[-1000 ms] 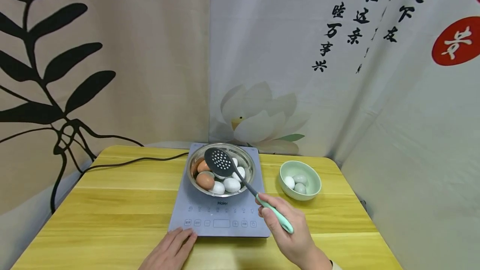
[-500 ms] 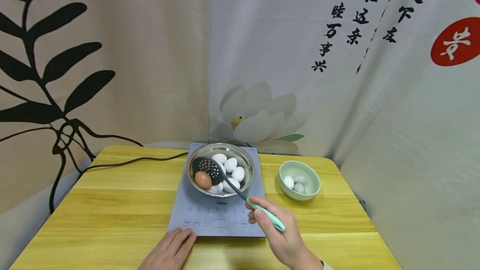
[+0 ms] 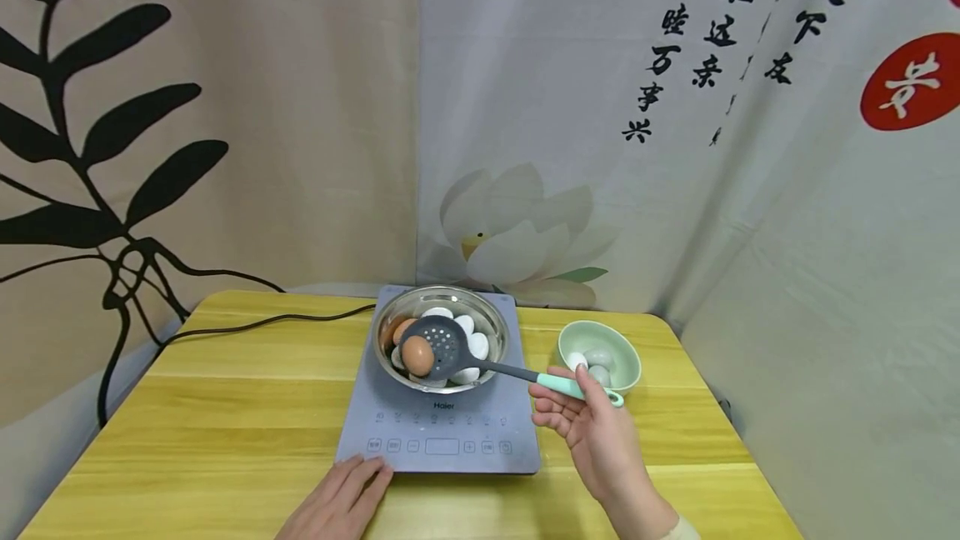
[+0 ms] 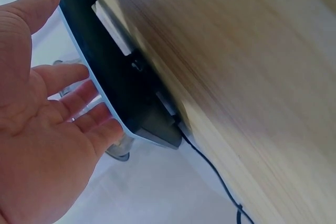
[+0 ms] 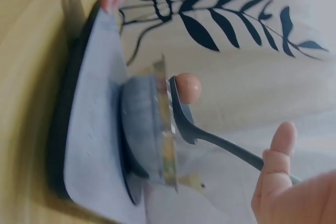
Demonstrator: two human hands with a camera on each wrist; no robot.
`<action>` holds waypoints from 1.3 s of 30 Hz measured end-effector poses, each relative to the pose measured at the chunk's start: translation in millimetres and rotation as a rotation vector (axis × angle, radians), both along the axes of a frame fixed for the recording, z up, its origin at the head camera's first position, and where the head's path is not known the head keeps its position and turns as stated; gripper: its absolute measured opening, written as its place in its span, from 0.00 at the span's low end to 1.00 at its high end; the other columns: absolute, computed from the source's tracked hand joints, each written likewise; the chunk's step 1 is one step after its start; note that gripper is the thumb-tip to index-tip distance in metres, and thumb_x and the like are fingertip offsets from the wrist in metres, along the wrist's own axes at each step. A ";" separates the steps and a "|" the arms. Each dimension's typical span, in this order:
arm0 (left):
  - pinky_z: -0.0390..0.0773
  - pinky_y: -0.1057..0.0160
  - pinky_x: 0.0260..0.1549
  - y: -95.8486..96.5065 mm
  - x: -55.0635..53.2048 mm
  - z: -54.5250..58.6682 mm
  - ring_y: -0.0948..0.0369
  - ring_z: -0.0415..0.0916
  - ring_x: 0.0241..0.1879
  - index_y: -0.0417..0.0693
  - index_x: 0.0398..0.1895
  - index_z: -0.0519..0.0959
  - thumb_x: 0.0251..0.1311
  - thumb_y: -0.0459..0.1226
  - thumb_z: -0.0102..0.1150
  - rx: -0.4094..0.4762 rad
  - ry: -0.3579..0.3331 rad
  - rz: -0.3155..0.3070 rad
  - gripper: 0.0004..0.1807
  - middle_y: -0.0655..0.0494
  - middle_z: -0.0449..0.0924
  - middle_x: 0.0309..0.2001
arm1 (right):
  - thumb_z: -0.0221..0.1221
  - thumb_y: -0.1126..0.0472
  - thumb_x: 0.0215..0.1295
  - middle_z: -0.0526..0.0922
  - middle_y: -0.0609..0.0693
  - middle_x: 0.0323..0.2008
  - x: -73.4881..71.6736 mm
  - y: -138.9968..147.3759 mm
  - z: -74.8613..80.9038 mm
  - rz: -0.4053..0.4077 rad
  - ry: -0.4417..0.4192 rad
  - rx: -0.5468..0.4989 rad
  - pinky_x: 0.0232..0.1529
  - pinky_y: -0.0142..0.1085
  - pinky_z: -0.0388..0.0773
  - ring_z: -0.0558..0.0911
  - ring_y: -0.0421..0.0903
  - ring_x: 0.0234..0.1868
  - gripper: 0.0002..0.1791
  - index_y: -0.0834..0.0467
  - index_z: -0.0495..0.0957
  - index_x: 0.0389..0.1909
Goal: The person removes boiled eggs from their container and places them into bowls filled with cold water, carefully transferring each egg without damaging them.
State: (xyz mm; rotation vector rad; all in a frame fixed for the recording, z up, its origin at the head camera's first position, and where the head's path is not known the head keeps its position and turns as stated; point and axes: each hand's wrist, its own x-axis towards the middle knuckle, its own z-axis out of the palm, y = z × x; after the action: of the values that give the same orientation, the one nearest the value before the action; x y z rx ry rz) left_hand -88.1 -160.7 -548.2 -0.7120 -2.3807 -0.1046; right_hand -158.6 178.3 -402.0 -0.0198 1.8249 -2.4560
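My right hand (image 3: 603,440) grips the mint-green handle of a dark grey slotted spoon (image 3: 453,338). On the spoon's perforated head lies one brown egg (image 3: 417,356), raised over the rim of a steel bowl (image 3: 501,332). In the right wrist view that egg (image 5: 188,88) sits in the scoop above the bowl (image 5: 140,114). Several white eggs (image 3: 477,346) and another brown egg (image 3: 402,332) remain visible inside the bowl, partly covered by the spoon. My left hand (image 3: 337,497) rests its fingers on the front left corner of the induction cooker (image 3: 360,432).
A light green bowl (image 3: 636,348) holding several pale eggs stands right of the cooker, behind my right hand. A black cord (image 3: 262,323) runs left from the cooker across the wooden table (image 3: 187,415). Printed curtains (image 3: 315,148) hang behind.
The slotted spoon has dipped into the bowl, gone under a brown egg and lifted it. My right hand has shifted up and right, turning the handle nearly level. The left hand stays put.
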 end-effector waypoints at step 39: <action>0.31 0.73 0.84 0.4 -0.9 -1.7 0.54 0.81 0.59 0.48 0.60 0.86 0.60 0.80 0.50 0.049 -0.004 -0.019 0.50 0.53 0.84 0.60 | 0.56 0.49 0.82 0.93 0.50 0.38 -3.9 109.4 -34.2 -0.660 0.148 0.226 0.39 0.34 0.91 0.90 0.41 0.35 0.21 0.62 0.81 0.58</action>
State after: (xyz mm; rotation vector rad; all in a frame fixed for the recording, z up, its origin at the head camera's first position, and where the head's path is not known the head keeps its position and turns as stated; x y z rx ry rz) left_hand -89.0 -160.3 -550.0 -0.7114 -2.3672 -0.1717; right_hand -162.5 287.8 -436.3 0.5068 2.4840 -2.6600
